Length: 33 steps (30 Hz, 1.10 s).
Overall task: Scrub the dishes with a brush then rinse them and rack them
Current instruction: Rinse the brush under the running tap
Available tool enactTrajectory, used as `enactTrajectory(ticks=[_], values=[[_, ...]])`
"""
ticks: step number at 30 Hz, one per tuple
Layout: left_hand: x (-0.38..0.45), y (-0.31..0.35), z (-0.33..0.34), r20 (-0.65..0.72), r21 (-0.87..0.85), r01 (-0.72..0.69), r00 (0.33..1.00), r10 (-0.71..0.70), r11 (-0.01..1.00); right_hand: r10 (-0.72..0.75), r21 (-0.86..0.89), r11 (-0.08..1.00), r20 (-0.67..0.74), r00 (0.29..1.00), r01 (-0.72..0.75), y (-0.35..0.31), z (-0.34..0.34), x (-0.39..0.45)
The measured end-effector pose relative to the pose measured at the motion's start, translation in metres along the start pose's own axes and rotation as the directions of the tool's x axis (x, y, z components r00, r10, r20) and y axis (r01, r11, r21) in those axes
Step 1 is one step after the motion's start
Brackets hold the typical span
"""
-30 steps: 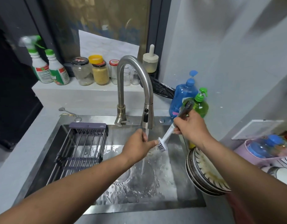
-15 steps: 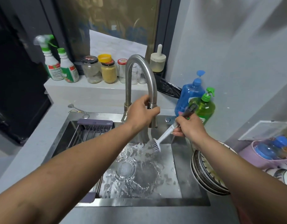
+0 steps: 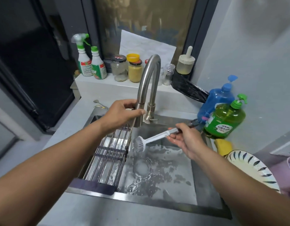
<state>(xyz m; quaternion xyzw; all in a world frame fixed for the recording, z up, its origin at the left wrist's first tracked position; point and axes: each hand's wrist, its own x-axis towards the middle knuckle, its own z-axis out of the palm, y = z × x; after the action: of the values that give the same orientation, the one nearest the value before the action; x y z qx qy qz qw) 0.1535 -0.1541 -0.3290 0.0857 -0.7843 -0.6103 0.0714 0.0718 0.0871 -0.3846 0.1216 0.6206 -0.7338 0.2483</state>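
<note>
brush: we see a white plastic dish brush (image 3: 154,139), long thin handle with a dark grip end, round slotted head (image 3: 139,144) tilted down and left, held over the sink basin between the two hands
right hand: our right hand (image 3: 184,139) has the fingers curled loosely round the brush handle near its dark end, fingertips look wet
left hand: our left hand (image 3: 123,114) wraps thumb and fingers round the faucet spray head (image 3: 138,114), just left of and above the brush head
water: stream drops from the spray head, hits right beside the brush head; splash and foam spread over the sink floor (image 3: 165,173) below our right hand
drain: round strainer (image 3: 142,167) below the brush head, water pooling on it
rack: wire roll-up rack (image 3: 110,154) with dark end bars sits across the sink's left part, under our left forearm
dishes: stacked plates (image 3: 253,167), white with dark leaf marks on the rim, right of our right forearm
sponge: yellow piece (image 3: 222,146) just beyond the plates
soap: green pump bottle (image 3: 224,119) beyond our right hand, green label with white print too blurred to read; blue pump bottle (image 3: 217,99) behind it
ledge: two spray-type cleaner bottles (image 3: 90,62) and jars (image 3: 127,69) beyond our left hand; labels red/green, text unreadable
</note>
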Motion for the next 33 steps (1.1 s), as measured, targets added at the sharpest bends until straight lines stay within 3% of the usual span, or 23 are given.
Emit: enactTrajectory(ticks=[7, 13, 15, 17, 19, 22, 25, 27, 31, 33], values=[[0.004, -0.013, -0.019, -0.065, -0.002, -0.004, 0.998, 0.003, 1.000, 0.105, 0.189, 0.976, 0.009, 0.994, -0.105, 0.012, 0.032, 0.000], [0.012, -0.028, -0.036, -0.127, 0.003, -0.004, 0.992, 0.004, 1.000, 0.115, 0.174, 0.977, 0.048, 0.992, -0.121, 0.013, 0.038, 0.000], [0.008, -0.035, -0.035, -0.264, 0.029, -0.015, 0.964, 0.023, 0.999, 0.078, 0.098, 0.991, 0.089, 0.993, -0.087, 0.008, 0.037, -0.003], [-0.005, -0.050, -0.025, -0.452, 0.016, -0.014, 0.892, 0.020, 1.000, 0.013, -0.024, 1.000, 0.128, 0.992, -0.010, 0.002, 0.033, -0.003], [-0.024, -0.072, -0.007, -0.548, 0.010, 0.032, 0.836, -0.021, 0.999, -0.054, -0.130, 0.989, 0.158, 0.986, 0.075, -0.005, 0.029, -0.002], [-0.046, -0.097, 0.028, -0.453, 0.048, 0.072, 0.891, -0.043, 0.996, -0.158, -0.264, 0.942, 0.195, 0.968, 0.207, -0.014, 0.026, -0.003], [-0.047, -0.102, 0.060, -0.181, 0.185, 0.013, 0.983, 0.022, 0.983, -0.252, -0.402, 0.850, 0.255, 0.934, 0.339, -0.017, 0.026, -0.010], [-0.038, -0.097, 0.075, -0.024, 0.262, -0.064, 0.997, 0.073, 0.963, -0.314, -0.482, 0.761, 0.312, 0.897, 0.434, -0.019, 0.028, -0.016], [-0.013, -0.082, 0.091, -0.005, 0.315, -0.170, 0.984, 0.181, 0.934, -0.428, -0.464, 0.655, 0.422, 0.799, 0.596, -0.020, 0.026, -0.021], [-0.003, -0.085, 0.094, 0.054, 0.355, -0.133, 0.991, 0.122, 0.925, -0.395, -0.560, 0.570, 0.455, 0.798, 0.601, -0.015, 0.021, -0.019]])
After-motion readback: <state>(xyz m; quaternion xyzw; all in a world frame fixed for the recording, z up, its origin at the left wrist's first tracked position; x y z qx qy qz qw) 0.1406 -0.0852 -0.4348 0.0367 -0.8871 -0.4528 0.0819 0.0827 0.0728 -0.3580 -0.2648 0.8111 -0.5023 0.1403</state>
